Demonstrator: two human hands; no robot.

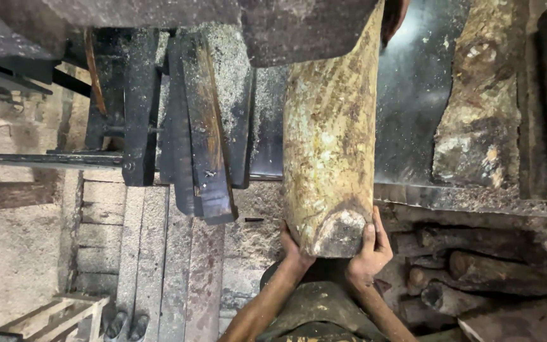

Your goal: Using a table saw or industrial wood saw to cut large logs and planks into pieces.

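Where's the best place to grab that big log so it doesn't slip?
Probably its near cut end, from both sides. The log is long, round and smooth, lying lengthwise on the metal saw table, so one hand cannot wrap it. The left hand and right hand already cup that end from opposite sides, near the bottom edge.

No packages, labels, signs, screens.

Left hand [294,248] and right hand [370,248] clasp near end of pale log [329,136], lying lengthwise on metal tabletop [413,88]. Second log [479,101] alongside, right. Stacked logs [476,275] below. Sawdust-covered black machine frame [201,126] left.
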